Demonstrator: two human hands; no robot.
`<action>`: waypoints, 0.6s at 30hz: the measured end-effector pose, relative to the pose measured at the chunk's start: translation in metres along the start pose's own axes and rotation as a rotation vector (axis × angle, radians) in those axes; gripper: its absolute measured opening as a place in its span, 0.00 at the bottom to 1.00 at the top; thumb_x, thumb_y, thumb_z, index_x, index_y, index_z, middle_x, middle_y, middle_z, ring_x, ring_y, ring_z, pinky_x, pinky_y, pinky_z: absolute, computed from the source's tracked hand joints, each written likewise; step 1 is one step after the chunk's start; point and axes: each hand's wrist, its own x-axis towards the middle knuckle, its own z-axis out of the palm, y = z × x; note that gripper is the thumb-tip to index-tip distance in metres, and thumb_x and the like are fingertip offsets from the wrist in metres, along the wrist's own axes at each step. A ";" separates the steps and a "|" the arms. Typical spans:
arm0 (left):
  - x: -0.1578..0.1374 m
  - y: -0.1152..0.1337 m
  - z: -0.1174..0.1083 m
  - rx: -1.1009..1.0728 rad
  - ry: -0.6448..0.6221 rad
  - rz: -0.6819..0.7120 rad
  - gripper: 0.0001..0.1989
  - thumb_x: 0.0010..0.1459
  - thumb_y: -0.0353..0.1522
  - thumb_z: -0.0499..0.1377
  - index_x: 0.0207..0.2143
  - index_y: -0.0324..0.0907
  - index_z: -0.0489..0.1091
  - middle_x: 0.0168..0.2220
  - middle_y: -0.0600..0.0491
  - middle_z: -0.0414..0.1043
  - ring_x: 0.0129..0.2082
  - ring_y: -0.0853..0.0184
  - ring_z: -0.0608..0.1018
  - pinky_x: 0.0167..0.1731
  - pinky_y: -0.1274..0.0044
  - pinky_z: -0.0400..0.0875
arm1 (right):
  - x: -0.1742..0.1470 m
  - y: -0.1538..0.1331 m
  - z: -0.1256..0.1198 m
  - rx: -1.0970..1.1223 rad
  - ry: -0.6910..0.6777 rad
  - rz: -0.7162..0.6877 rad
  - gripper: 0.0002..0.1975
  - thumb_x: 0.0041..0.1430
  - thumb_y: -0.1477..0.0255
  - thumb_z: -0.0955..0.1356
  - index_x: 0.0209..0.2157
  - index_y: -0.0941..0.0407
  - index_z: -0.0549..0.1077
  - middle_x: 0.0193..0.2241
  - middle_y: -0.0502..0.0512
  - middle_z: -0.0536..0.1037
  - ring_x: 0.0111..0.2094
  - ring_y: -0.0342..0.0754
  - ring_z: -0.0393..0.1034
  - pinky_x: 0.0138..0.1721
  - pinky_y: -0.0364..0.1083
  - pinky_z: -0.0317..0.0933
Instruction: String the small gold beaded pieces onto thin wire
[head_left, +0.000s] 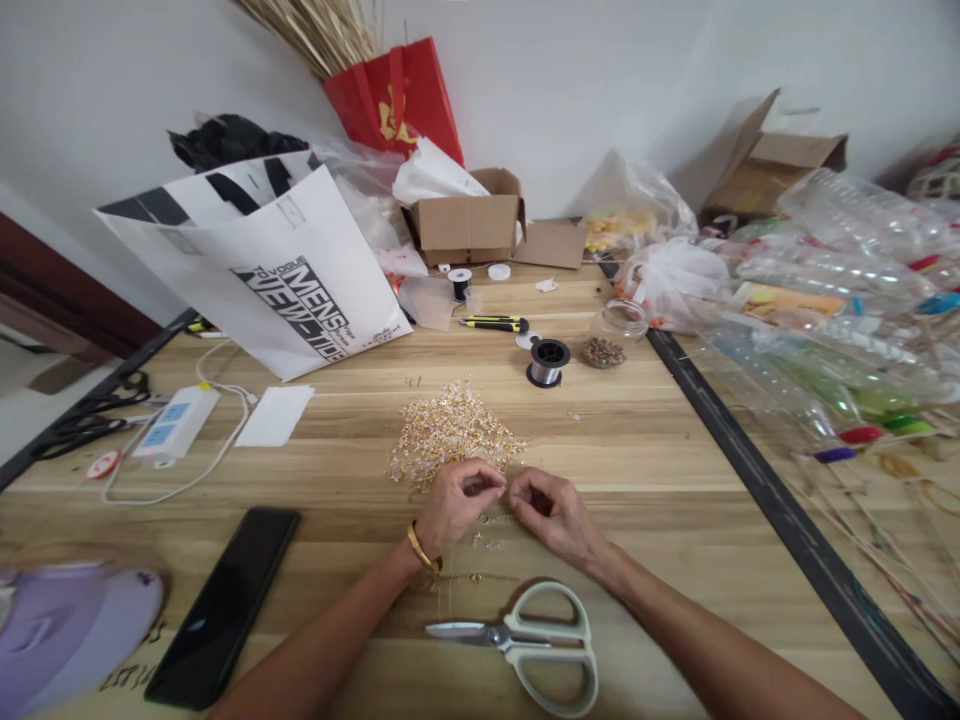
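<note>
- At the left edge, purple object (82, 610), partly cut off, on the desk (660, 450).
- Farther back, black scissors (71, 437); just beside, red-and-white roll (103, 464) and white box (176, 425) with two blue panels, ringed by a white cable (225, 455).
- Nearer, black phone (225, 605), lying flat and slanted.
- Behind, large white paper bag (300, 290), standing tilted, with white cards (275, 415) in front.
- Near the middle, spread pile of small gold and clear beads (450, 430), right behind the left hand (454, 500).
- On the left wrist, gold bracelet (415, 545); on the left hand, thumb and forefinger tips pressed together, anything pinched there too small to tell.
- In front, gold chain (487, 577) and a few clear pieces (491, 544), lying loose between the forearms; near the right fingertips, short silver chain (499, 518), held or not impossible to tell.
- Closest, pale-handled scissors (504, 636), blades together, pointing left.
- Behind the hands, yellow-and-black cutter (493, 323) and wire spool (548, 361).
- Almost touching the left hand's fingertips, right hand (559, 515), likewise with thumb and forefinger pressed together, contents unclear.
- Farther right, clear jar (611, 335) with small beads inside; beyond, heap of plastic bottles (840, 265).
</note>
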 end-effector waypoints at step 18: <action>-0.001 0.001 0.001 0.047 0.007 0.029 0.02 0.47 0.26 0.61 0.26 0.37 0.73 0.27 0.51 0.74 0.29 0.69 0.76 0.34 0.78 0.72 | 0.001 0.000 0.000 -0.005 -0.002 0.008 0.05 0.54 0.73 0.65 0.26 0.59 0.68 0.19 0.47 0.65 0.20 0.39 0.57 0.20 0.38 0.50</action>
